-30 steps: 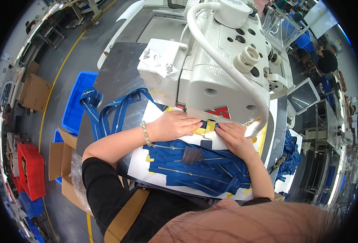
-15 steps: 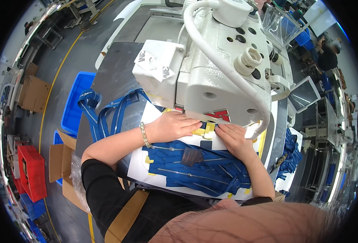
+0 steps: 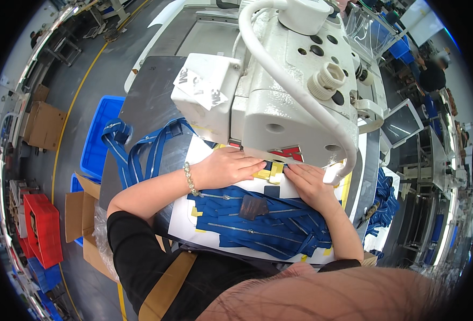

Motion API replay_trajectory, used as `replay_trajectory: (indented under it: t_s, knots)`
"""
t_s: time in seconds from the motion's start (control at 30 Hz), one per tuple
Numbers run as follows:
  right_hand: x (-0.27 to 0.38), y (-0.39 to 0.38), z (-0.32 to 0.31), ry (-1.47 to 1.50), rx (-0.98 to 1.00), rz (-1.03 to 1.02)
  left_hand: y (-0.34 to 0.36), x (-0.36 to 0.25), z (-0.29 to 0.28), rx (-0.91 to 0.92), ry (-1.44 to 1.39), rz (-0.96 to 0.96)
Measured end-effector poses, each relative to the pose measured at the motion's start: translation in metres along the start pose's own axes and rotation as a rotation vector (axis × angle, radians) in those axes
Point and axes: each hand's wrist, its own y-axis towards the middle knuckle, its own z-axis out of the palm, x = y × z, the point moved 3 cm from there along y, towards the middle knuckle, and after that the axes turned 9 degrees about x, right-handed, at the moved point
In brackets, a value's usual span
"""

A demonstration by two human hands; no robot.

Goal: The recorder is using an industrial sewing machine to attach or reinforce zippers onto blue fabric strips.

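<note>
My left hand lies flat with its fingers stretched out under the head of a white sewing machine. Opposite it, my right hand also rests flat, fingertips beneath the machine head. Between the fingertips are yellow tape pieces on a white sheet, with a bit of blue material at the machine. The needle area is hidden by the machine head. Closer to my body, many blue zippers lie in overlapping rows, with a dark flat square piece on top.
Blue zipper strips loop over the table's left side, beside a blue bin and an open cardboard box. Another blue zipper pile sits at the right near scissors. A tablet screen stands beyond; a red crate is far left.
Both hands keep their places under the machine head. The whole view has shifted very slightly; nothing else visibly differs.
</note>
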Motion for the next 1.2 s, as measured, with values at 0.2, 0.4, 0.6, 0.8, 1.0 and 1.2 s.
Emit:
replay_trajectory:
  t_s: [0.2, 0.4, 0.6, 0.8, 1.0, 1.2]
  knots:
    - [0.0004, 0.0005, -0.0014, -0.003, 0.002, 0.003, -0.0006, 0.0001, 0.0008, 0.002, 0.027, 0.006]
    - [0.0005, -0.0009, 0.0, -0.001, -0.016, 0.01, -0.0006, -0.0003, 0.0007, 0.015, 0.023, 0.001]
    - [0.0004, -0.0006, 0.0003, 0.001, -0.014, 0.006, -0.0003, -0.0003, 0.0, 0.014, 0.008, 0.003]
    - [-0.0003, -0.0045, 0.0034, -0.002, 0.011, 0.023, -0.0001, -0.0003, 0.0015, 0.01, -0.006, -0.004]
    - [-0.0006, -0.005, 0.0047, -0.009, 0.028, 0.03, -0.0002, -0.001, 0.001, 0.011, 0.014, 0.0]
    - [0.0007, -0.0008, 0.0005, 0.007, -0.003, 0.01, 0.0, -0.0003, 0.0006, -0.008, 0.015, 0.015]
